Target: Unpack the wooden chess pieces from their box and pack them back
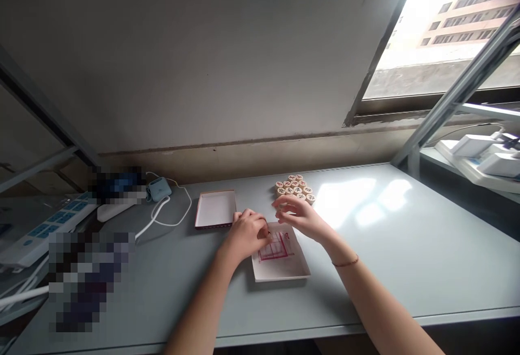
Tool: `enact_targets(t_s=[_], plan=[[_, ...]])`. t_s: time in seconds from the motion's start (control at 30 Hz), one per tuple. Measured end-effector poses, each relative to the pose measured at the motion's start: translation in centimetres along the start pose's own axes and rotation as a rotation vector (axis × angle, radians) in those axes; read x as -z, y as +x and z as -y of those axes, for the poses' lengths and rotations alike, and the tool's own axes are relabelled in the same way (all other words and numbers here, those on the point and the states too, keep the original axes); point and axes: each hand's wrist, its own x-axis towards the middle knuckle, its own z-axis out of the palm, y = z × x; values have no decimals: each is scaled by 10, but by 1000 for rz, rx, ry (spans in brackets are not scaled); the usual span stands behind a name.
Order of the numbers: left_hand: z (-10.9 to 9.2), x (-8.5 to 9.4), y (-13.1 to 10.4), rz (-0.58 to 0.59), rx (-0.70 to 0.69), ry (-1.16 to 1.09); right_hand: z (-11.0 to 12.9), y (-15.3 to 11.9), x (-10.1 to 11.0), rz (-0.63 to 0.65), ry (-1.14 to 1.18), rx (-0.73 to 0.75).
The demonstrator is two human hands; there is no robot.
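Note:
My left hand (247, 231) is over the left rim of a shallow white tray (282, 276) with a red grid drawn on its bottom. Its fingers are curled, and what looks like a small pale Chinese chess piece shows at the fingertips. Just beyond the tray's far edge, my right hand (300, 215) hovers with thumb and fingers brought together. Something small and pale seems to be between them, too small to name. Behind that hand, round wooden Chinese chess pieces (297, 189) with red and black characters stand in a close group.
A second shallow box half (216, 208), white inside with a dark red rim, lies to the left. Farther left are a blue-grey charger (158, 188) with white cables and a power strip (52, 227). Metal posts rise at both sides; a white device (479, 154) sits right.

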Motion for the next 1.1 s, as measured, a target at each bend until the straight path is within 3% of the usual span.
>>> enact_targets(t_s=[0.17,0.37,0.6,0.73,0.83,0.9,1.0,1.1], plan=[[3,5,-3,-24,48,71,6,-10,-11,20,-338,176],[7,11,-8,64,147,48,-1,-15,-26,87,-702,301],[5,12,-8,94,154,32,-7,-14,-35,74,-864,293],[6,11,-7,94,154,26,-5,-15,-35,87,-815,291],[6,7,-6,50,145,15,-3,-7,-15,20,-649,235],[4,4,-4,24,148,13,-3,9,8,-113,-601,158],[-1,-2,-1,15,145,34,-5,44,47,-340,-794,10],[-4,-6,1,8,130,68,-9,83,71,-297,-995,-202]])
